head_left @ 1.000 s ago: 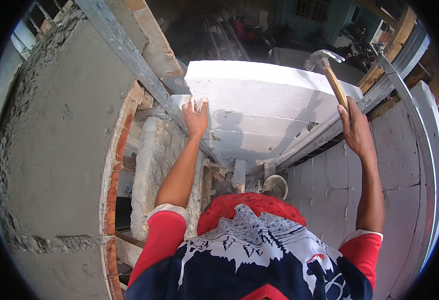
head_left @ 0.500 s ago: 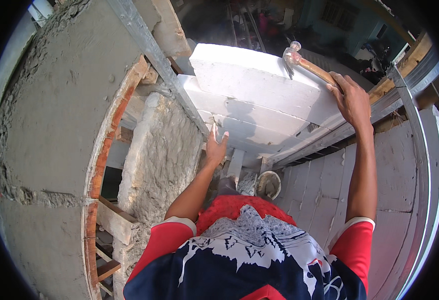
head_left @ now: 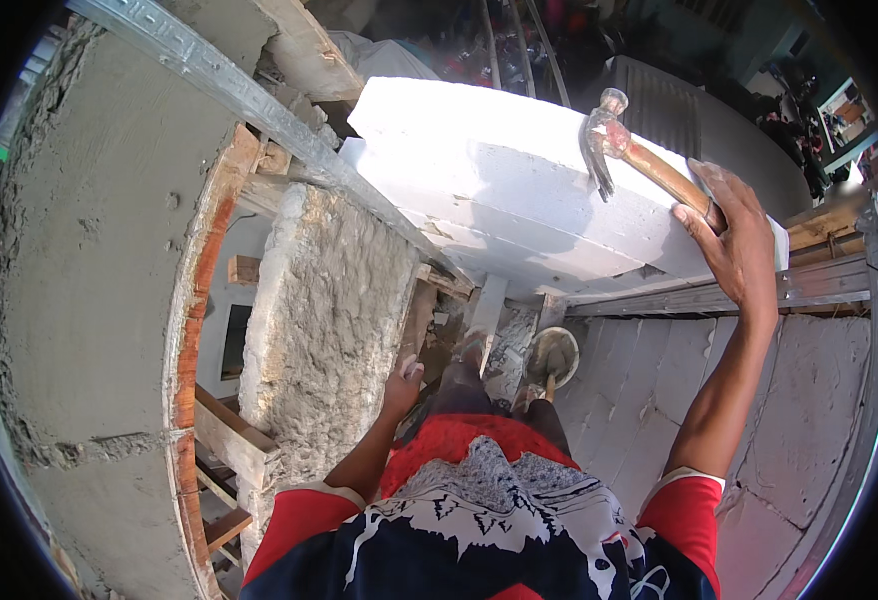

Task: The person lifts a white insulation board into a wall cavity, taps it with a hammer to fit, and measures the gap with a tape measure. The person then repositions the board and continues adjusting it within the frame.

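Observation:
My right hand (head_left: 734, 230) grips the wooden handle of a claw hammer (head_left: 659, 170), whose rusty metal head lies over the top of a stack of white blocks (head_left: 489, 140) standing in front of me. The hand is against the right end of the top block. My left hand (head_left: 405, 383) is low, beside a rough, crusted concrete piece (head_left: 314, 300) left of my legs. Its fingers are curled; whether they hold anything is too small to tell. A metal stud (head_left: 199, 70) runs diagonally along the left of the blocks.
A grey plastered slab (head_left: 79, 280) with a wooden edge board (head_left: 201, 310) fills the left, with open gaps beside it. A bucket (head_left: 571, 350) stands by my feet. A white block wall (head_left: 719, 420) and a metal frame (head_left: 819, 285) are at the right. A cluttered lower area shows beyond the blocks.
My left hand has left the top block and dropped down toward my leg. My right hand has swung the hammer from upright to lying slanted over the block's top.

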Tool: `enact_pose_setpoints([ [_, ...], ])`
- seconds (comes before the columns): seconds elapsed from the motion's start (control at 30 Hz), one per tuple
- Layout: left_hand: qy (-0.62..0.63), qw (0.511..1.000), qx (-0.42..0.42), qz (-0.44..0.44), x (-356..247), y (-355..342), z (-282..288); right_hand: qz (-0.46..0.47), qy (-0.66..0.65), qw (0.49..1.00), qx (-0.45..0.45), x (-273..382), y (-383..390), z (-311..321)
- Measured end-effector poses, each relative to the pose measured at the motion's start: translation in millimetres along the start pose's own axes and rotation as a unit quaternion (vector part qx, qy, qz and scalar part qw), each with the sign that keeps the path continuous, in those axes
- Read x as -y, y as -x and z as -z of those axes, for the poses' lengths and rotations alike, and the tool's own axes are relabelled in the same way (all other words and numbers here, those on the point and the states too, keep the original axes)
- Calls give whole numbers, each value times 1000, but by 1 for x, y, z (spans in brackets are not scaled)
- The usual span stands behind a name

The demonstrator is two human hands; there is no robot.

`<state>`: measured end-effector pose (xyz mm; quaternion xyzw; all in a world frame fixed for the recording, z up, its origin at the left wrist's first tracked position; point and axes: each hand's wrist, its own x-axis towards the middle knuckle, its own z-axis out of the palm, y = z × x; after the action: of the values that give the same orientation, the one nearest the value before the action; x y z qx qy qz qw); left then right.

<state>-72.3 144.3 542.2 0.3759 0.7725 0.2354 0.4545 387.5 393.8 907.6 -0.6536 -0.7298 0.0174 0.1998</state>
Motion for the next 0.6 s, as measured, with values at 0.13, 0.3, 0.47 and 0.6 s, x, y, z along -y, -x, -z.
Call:
enact_pose_setpoints([
  [0.13, -66, 995, 71, 37, 6, -3, 11, -32, 16, 999, 21, 0, -3, -9],
  [0.3, -33, 991, 63, 111, -8, 10, 19, 31, 50, 997, 39, -27, -1, -15],
  [0.47, 30, 989, 4, 148, 106, 54, -15, 41, -30, 993, 102, -31, -1, -7],
  [0.6, -16, 979, -45, 198, 223, 117, -77, 25, 2, 990, 139, -25, -8, 2],
])
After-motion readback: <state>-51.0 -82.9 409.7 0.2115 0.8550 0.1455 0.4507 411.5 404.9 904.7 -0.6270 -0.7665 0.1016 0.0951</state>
